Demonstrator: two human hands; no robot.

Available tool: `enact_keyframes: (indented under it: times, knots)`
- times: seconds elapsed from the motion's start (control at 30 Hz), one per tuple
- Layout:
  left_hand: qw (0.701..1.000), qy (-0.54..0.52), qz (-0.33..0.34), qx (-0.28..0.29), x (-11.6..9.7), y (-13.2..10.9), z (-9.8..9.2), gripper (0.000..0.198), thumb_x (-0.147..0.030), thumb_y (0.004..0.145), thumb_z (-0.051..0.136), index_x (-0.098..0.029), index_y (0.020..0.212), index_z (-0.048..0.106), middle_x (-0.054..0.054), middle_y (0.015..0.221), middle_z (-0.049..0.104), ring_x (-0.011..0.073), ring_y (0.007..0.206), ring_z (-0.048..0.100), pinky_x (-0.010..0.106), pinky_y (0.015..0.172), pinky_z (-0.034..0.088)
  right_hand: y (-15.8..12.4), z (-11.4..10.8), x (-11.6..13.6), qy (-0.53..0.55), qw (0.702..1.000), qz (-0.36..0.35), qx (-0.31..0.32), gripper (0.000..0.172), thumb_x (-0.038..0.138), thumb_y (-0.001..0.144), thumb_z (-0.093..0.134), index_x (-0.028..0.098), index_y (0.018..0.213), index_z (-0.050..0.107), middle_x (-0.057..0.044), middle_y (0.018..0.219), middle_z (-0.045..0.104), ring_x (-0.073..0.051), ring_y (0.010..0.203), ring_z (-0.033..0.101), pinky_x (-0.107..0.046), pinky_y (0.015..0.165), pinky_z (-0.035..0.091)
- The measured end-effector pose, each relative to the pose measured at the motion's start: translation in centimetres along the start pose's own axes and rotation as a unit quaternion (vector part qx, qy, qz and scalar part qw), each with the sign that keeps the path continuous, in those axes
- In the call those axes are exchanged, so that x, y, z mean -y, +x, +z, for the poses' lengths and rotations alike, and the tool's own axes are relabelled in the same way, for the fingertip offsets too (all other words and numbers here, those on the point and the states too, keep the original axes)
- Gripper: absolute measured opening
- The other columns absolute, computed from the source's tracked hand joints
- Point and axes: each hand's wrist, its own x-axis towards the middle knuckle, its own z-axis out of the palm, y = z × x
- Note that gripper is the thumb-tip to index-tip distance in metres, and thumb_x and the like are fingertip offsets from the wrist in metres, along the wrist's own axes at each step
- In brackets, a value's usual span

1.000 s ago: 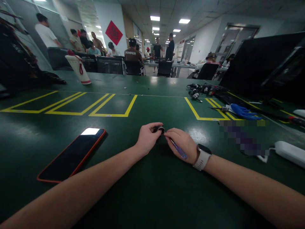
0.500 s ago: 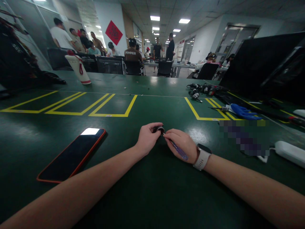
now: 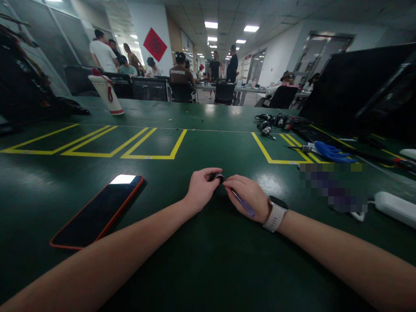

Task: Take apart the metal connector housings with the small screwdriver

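Note:
Between thumb and fingers, my left hand (image 3: 202, 187) grips a small dark round part (image 3: 219, 177) with a grey rim, just above the green table. My right hand (image 3: 248, 197), with a watch on its wrist, is closed around a small screwdriver (image 3: 244, 205) with a translucent purple handle. The screwdriver's tip points at the rim of the round part; whether it touches is too small to tell. My fingers hide much of the round part. Left of my hands lies a phone (image 3: 97, 212) with an orange-red edge.
The green table (image 3: 208, 260) bears yellow tape outlines. A white cup (image 3: 108, 94) stands at the back left. On the right are dark tools (image 3: 266, 128), a blue glove (image 3: 334, 152), a blurred purple object (image 3: 334, 190) and a white power strip (image 3: 394, 208). People are in the background.
My hands and what they hold have barely moved. In the left background, a person in a white shirt has moved to the right.

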Motion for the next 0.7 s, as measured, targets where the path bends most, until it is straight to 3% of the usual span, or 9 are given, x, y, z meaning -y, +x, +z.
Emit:
enact_keyframes:
  times: [0.1,0.17,0.23,0.43,0.7]
  knots:
    - [1.000,0.014,-0.007,-0.018,0.2,0.2,-0.1,0.027,-0.010,0.067,0.064,-0.013,0.093,0.070,0.009,0.092,0.071,0.0204,0.085,0.066,0.038,0.084,0.052,0.3,-0.4,-0.3,0.114,0.986,0.115,-0.051,0.010,0.014,0.082,0.052,0.017,0.083,0.062,-0.006,0.080,0.066,-0.016,0.074,0.062,-0.031,0.069,0.051]
    - [0.999,0.013,-0.008,-0.050,0.5,0.5,-0.3,0.029,-0.011,0.068,0.064,-0.013,0.097,0.069,0.010,0.098,0.070,0.0209,0.088,0.065,0.039,0.085,0.052,0.7,-0.4,-1.0,0.204,0.947,0.236,-0.072,0.008,0.019,0.080,0.056,0.017,0.079,0.064,-0.005,0.076,0.066,-0.016,0.072,0.062,-0.032,0.069,0.051]
    - [0.996,0.006,-0.006,-0.085,0.9,0.8,-0.5,0.034,-0.012,0.069,0.064,-0.014,0.103,0.067,0.011,0.105,0.067,0.0214,0.093,0.064,0.039,0.087,0.051,1.1,-0.2,-2.3,0.256,0.916,0.300,-0.070,0.010,0.024,0.078,0.059,0.016,0.078,0.065,-0.005,0.075,0.068,-0.017,0.072,0.064,-0.032,0.069,0.052]
    - [0.994,-0.002,-0.018,-0.108,1.3,1.2,-0.7,0.039,-0.010,0.066,0.065,-0.015,0.105,0.066,0.012,0.113,0.063,0.0227,0.100,0.060,0.039,0.090,0.048,2.0,0.9,-5.2,0.320,0.877,0.353,-0.058,0.016,0.030,0.074,0.062,0.014,0.078,0.064,-0.005,0.074,0.070,-0.015,0.069,0.066,-0.032,0.068,0.054]
    - [0.994,-0.009,-0.029,-0.109,1.1,1.1,-0.6,0.038,-0.006,0.064,0.065,-0.014,0.101,0.068,0.012,0.108,0.065,0.0232,0.097,0.061,0.041,0.088,0.048,2.5,1.3,-5.0,0.308,0.873,0.377,-0.032,0.012,0.027,0.072,0.061,0.015,0.074,0.065,-0.002,0.069,0.067,-0.013,0.066,0.063,-0.028,0.066,0.051]
